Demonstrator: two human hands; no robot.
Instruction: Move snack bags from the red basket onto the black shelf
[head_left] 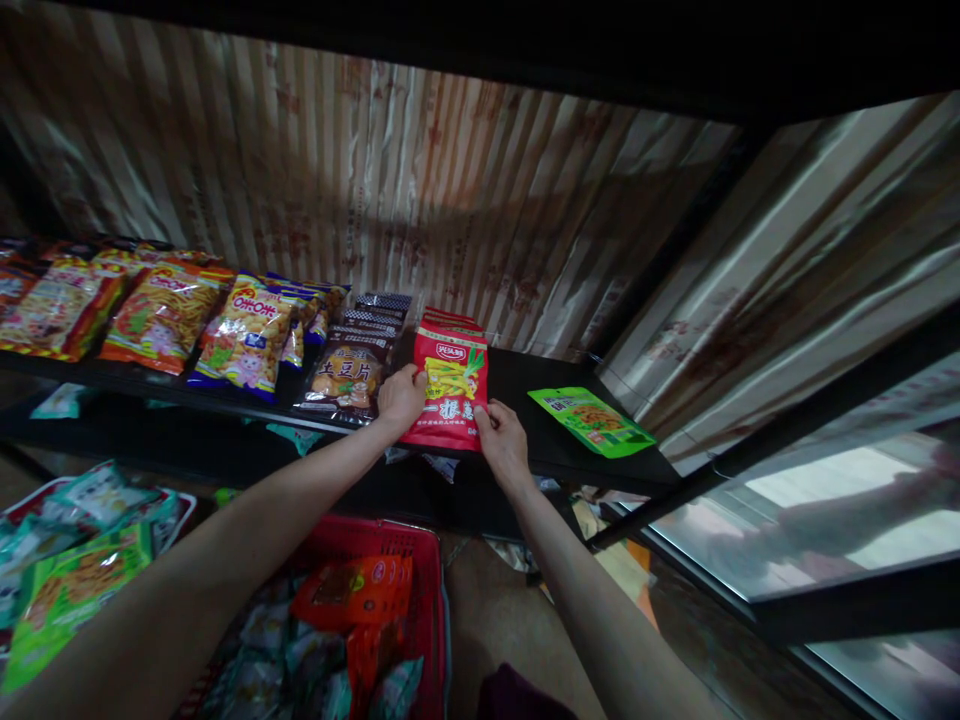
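Both my hands rest on a red snack packet (452,385) that lies at the front of a stack of like red packets on a black shelf (540,440). My left hand (401,397) grips its left edge with curled fingers. My right hand (501,440) pinches its lower right corner. A brown packet (346,375) lies just left of my left hand. A single green packet (591,421) lies flat to the right, apart from my hands.
Rows of snack packets (165,315) fill the shelf to the left. Below stands a red basket (390,590) holding orange and pale packets. More green packets (71,580) lie at lower left. A corrugated wall backs the shelf; a glass panel (825,500) is on the right.
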